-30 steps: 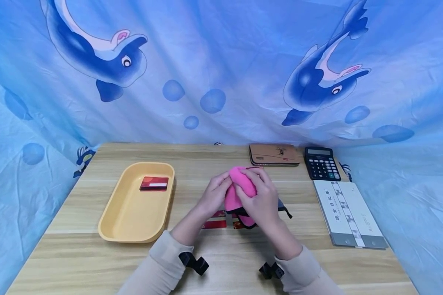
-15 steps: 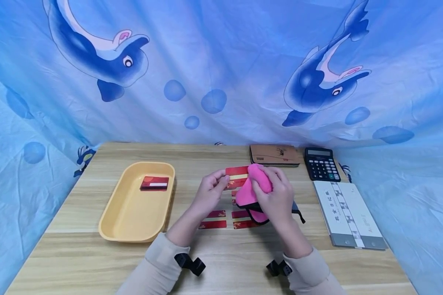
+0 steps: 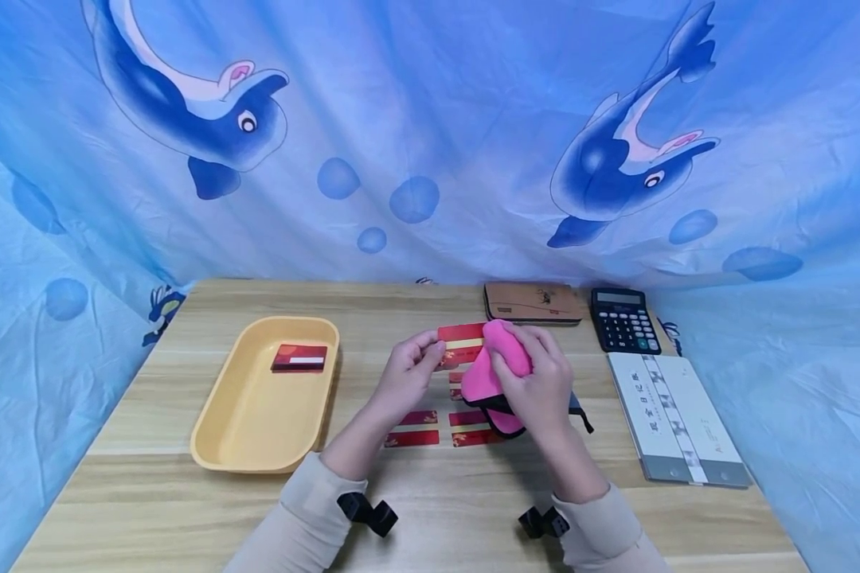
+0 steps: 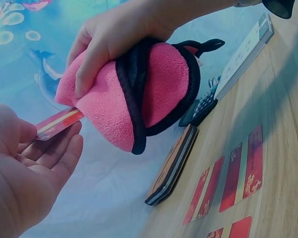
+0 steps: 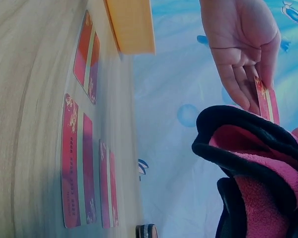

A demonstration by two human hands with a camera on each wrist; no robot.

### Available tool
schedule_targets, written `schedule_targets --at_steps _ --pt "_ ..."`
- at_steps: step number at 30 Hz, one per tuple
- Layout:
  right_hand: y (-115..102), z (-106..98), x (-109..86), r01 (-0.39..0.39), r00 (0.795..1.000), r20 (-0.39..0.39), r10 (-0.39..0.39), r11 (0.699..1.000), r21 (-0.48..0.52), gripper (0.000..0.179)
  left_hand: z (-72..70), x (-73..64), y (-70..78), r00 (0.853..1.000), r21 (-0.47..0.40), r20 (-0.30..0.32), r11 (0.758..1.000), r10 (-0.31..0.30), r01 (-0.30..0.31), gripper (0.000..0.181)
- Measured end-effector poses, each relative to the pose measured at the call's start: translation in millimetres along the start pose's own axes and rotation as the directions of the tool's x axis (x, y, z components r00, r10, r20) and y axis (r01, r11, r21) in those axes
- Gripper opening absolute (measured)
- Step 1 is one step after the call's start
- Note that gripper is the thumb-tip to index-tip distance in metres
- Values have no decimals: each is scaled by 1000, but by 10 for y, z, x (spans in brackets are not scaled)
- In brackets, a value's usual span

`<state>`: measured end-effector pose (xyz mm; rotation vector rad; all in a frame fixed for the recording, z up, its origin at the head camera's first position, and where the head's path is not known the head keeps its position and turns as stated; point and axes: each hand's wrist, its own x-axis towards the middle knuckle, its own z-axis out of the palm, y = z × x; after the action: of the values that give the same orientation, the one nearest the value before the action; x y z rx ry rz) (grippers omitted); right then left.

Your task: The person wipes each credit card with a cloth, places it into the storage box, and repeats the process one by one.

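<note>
My left hand point(image 3: 414, 368) pinches the left end of a red card point(image 3: 461, 344) with a pale yellow stripe, held above the table. Around the card's right end, my right hand point(image 3: 533, 382) grips a fuzzy pink cloth point(image 4: 109, 104) with black edging and a black loop. That end of the card is hidden by the cloth. In the right wrist view, the cloth point(image 5: 258, 163) is bunched in folds, and the left hand point(image 5: 246, 44) holds the card point(image 5: 267, 101) beyond it. Below lie similar red cards point(image 3: 412, 428) on the table, partly covered by the hands and cloth in the head view.
On the left stands a yellow tray point(image 3: 215, 398) with a red card point(image 3: 299, 358) inside. A brown zip wallet point(image 3: 533, 302) lies at the back, beside a black calculator point(image 3: 625, 320). A white and grey account book point(image 3: 677, 414) is on the right. A blue curtain hangs behind.
A second ago both hands were together on the cloth, covering most of the card. The right hand and cloth have since shifted right, baring the card. The last half second shows hardly any movement.
</note>
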<state>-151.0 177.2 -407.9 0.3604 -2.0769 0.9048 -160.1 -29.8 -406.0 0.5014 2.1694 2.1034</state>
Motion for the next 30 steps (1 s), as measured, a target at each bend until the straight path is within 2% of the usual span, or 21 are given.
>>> schedule_targets --at_steps 6,9,14,17,19,22,26,30 --pt "-29 4 -7 20 1000 -1 -20 1000 -7 38 24 -13 8 999 39 17 999 31 -32 29" --pt "-75 41 -20 32 999 5 -32 999 5 38 62 -22 20 999 49 43 998 23 -25 29" --pt "-220 136 -66 31 999 14 -33 992 119 35 123 -37 20 995 52 100 998 27 -33 38" --pt "-302 175 -100 38 999 26 -43 984 176 33 120 -45 -2 994 33 110 999 14 -17 39" --pt "-322 186 -107 52 997 40 -60 984 173 32 97 -45 -22 995 9 104 1000 10 -11 38" --pt "-281 186 -90 70 996 37 -75 991 114 33 43 -42 -38 998 -7 63 1000 5 -5 34" --pt "-155 148 -55 43 999 0 -43 999 31 35 -50 -46 -26 1000 -9 3 1000 -6 6 27" --pt "-106 115 -33 31 999 -13 -32 999 -19 34 -104 -49 1 1000 -13 -14 1000 -24 24 27"
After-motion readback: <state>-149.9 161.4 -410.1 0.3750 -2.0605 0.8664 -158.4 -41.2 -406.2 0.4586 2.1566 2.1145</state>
